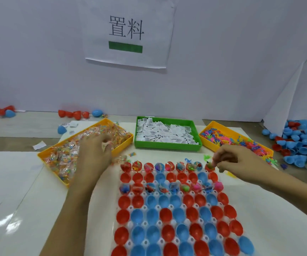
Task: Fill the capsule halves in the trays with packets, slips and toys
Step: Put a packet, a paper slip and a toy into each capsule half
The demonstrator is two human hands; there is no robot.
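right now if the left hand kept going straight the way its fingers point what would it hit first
The left hand points away from the person over the yellow bin. It would likely meet the clear packets piled there first, then the bin's far wall; depth is hard to judge.

Three bins wall the capsule tray's far edge.
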